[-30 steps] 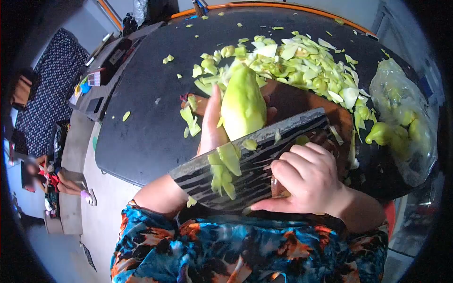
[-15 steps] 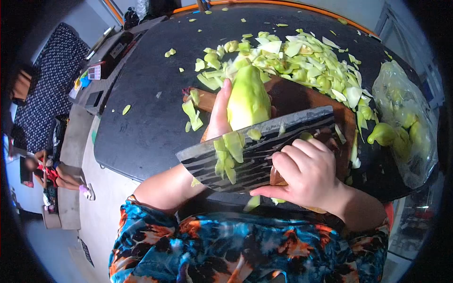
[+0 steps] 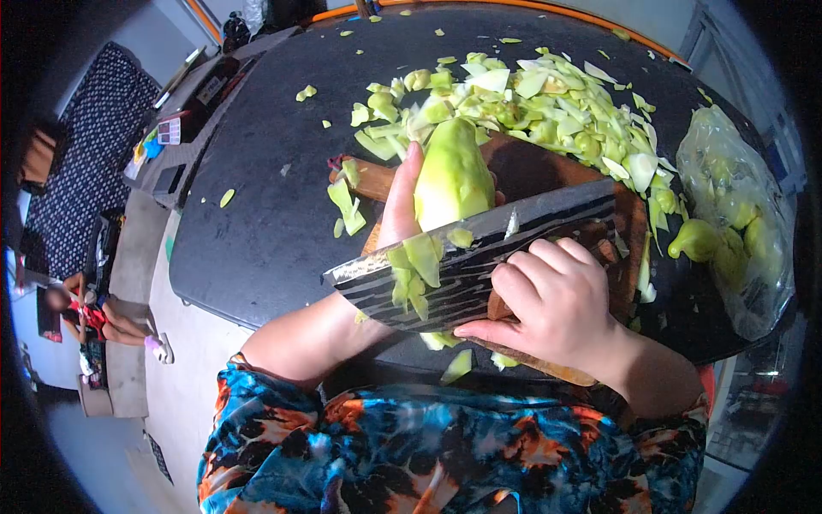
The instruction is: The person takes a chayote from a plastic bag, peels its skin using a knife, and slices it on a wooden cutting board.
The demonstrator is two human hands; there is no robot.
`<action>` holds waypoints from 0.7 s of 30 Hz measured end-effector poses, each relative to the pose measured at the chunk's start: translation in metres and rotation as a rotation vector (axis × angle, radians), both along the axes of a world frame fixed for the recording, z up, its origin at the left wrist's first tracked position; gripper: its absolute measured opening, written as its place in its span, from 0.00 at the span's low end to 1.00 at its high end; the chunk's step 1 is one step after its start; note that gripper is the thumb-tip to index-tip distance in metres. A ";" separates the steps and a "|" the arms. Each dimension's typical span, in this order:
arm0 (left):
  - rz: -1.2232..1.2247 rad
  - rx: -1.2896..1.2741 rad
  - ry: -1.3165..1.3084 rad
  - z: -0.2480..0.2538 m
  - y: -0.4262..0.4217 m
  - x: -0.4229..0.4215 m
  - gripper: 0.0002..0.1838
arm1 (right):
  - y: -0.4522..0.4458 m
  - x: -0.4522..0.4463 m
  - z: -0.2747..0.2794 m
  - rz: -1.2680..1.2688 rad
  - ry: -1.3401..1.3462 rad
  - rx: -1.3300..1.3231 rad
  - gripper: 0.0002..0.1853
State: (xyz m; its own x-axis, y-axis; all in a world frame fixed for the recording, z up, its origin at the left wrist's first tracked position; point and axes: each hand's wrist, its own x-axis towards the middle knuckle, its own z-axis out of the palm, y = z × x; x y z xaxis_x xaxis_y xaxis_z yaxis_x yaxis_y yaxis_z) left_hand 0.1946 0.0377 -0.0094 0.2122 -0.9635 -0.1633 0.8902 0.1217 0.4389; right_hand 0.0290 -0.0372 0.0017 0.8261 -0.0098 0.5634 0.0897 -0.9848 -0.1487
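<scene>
A partly peeled pale-green chayote [image 3: 451, 176] stands in my left hand [image 3: 400, 206], whose thumb lies along its left side; the other fingers are mostly hidden behind it. My right hand [image 3: 556, 295] is wrapped round the wooden handle of a broad cleaver [image 3: 479, 278]. The wide, patterned blade slants across the front of the chayote's lower end and covers part of my left wrist. Several thin green slices [image 3: 424, 259] stick to the blade. Beneath both hands lies a brown wooden cutting board [image 3: 548, 167], with a few peelings around it.
Peelings and slices [image 3: 556, 111] are heaped behind the board on the black table [image 3: 257, 206]. At the right, a clear plastic bag [image 3: 728, 171] holds several whole chayotes, one [image 3: 693, 242] at its mouth. Far left, a person [image 3: 94, 313] sits in the background.
The cleaver has shifted slightly up and right and its blade has turned, so the edge near its left tip now catches light. The chayote stays nearly in place.
</scene>
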 end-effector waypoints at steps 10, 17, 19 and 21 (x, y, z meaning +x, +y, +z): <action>0.042 0.036 -0.122 -0.002 0.003 0.000 0.31 | -0.004 -0.001 0.002 -0.048 -0.021 -0.018 0.24; 0.162 0.048 -0.446 0.000 0.007 -0.022 0.34 | -0.068 -0.001 0.008 -0.563 -0.090 0.443 0.25; 0.208 0.030 -0.518 0.004 0.004 -0.022 0.35 | -0.076 -0.001 0.012 -0.475 -0.153 0.517 0.25; 0.201 -0.016 -0.419 -0.001 0.004 -0.012 0.31 | -0.058 -0.004 0.018 -0.346 -0.197 0.486 0.25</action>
State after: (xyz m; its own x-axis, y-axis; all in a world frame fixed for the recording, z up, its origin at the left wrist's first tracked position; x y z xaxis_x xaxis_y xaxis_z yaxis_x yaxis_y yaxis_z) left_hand 0.1827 0.0418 -0.0105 0.4391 -0.8984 -0.0091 0.5947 0.2831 0.7525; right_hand 0.0247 -0.0953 0.0192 0.6101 -0.5514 0.5690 -0.1511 -0.7859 -0.5996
